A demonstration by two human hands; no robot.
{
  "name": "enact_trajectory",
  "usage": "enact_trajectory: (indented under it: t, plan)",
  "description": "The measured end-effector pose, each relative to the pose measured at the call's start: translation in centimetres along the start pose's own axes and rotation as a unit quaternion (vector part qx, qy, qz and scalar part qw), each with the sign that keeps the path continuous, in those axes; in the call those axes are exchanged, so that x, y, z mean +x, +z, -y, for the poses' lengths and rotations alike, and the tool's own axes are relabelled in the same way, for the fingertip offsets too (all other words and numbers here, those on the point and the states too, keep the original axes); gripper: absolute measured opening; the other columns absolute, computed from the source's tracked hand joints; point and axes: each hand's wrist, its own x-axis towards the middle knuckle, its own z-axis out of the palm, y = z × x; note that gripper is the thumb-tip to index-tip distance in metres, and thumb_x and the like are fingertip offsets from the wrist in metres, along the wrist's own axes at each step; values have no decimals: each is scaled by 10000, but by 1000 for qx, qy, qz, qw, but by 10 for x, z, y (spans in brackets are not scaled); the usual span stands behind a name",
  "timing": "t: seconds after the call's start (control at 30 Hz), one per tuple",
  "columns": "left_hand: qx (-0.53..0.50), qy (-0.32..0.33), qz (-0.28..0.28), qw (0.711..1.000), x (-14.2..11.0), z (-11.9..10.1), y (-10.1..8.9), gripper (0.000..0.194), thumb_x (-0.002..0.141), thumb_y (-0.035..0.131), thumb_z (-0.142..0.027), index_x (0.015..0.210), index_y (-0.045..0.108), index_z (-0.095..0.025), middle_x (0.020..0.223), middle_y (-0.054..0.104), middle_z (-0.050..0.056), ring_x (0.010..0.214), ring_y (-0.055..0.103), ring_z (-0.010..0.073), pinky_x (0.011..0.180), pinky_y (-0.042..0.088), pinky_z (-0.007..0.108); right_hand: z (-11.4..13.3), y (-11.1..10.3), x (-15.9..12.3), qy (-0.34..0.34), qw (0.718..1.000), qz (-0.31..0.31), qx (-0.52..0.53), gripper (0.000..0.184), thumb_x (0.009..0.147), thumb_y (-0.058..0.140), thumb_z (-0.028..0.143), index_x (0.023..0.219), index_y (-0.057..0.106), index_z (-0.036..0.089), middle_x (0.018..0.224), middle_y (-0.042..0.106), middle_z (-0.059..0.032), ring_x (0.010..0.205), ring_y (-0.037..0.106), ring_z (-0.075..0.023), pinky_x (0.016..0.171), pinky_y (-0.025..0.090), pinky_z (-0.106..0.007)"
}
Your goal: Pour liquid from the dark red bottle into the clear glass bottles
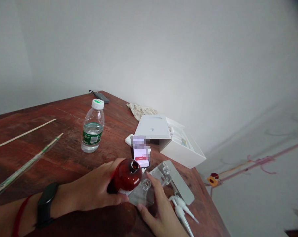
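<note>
Left forearm in from lower left, reaching right; left hand curled in a grip, thumb pointing right. Right hand up from bottom edge, thumb and forefinger curved, tips apart; its other fingers hard to make out.

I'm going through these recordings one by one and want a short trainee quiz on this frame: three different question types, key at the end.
1. Multiple choice: what does the left hand hold?
A) the white box
B) a red-brown bottle
C) the cloth

2. True or false: the right hand is gripping the phone.

3. Fill in the blank: the water bottle with the green label has a mostly ____ cap.

Key:
1. B
2. False; its thumb and fingers are at a clear container.
3. white
</note>
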Motion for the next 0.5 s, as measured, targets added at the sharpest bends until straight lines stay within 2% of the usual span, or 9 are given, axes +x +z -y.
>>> enact_trajectory:
  t: [0.5]
  plan:
    - [0, -4, 5, 1000, 1, 0, -2, 537, 836, 886, -388, 1279, 615, -253, 1287, 720, 85, 1148, 696, 356, 1004, 555, 428, 2, 0, 0, 17, 1000, 7, -3, 852, 924, 693, 143, 1687, 334, 261, 1720, 472, -104, 1617, 424, -282, 1350, 335, -469]
